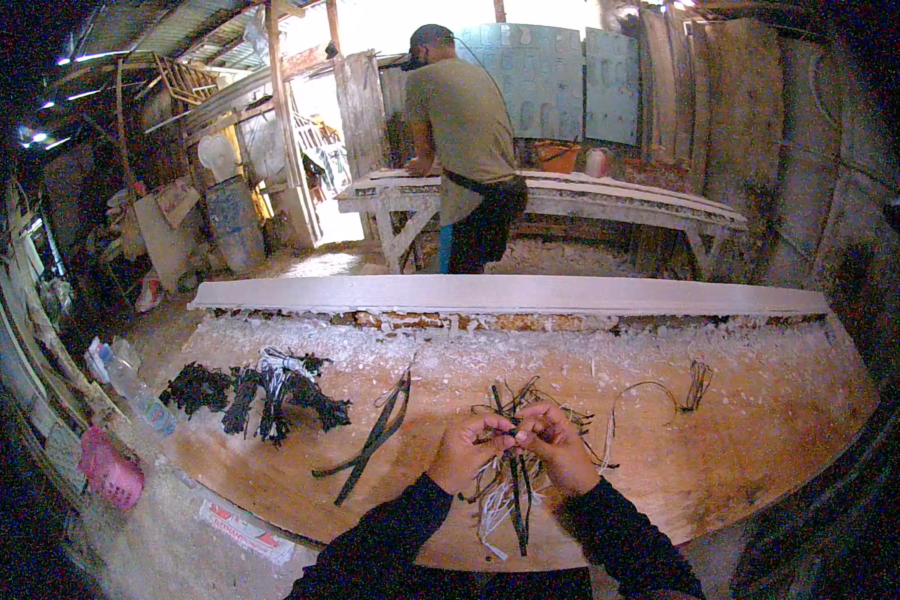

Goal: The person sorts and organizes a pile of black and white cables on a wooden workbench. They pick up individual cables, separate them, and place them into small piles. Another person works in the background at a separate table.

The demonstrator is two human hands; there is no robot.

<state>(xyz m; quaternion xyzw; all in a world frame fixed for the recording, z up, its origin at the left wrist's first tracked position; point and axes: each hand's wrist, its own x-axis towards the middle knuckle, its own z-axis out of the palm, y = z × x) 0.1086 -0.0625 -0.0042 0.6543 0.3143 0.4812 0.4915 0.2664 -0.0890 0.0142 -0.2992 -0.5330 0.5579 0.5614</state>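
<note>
Over the wooden board (670, 480), both my hands meet at a bundle of dark flat strips (521, 500). My left hand (469, 450) pinches the bundle near its middle between thumb and fingers. From the other side my right hand (560, 452) pinches at the same spot, fingertips almost touching. Beneath my hands lies a loose tangle of thin dark and white strings (494, 510), partly covered by them. Left of my hands, a few longer black strips (379, 438) lie crossed. Farther left sits a pile of tied black and white cord bundles (270, 390).
A thin wiry strand (694, 388) lies at the right. A white ledge (510, 294) with crumbly white residue runs along the board's far edge. Beyond it a person (465, 130) stands at a long white bench (620, 195). A plastic bottle (138, 390) and pink basket (112, 468) are at left.
</note>
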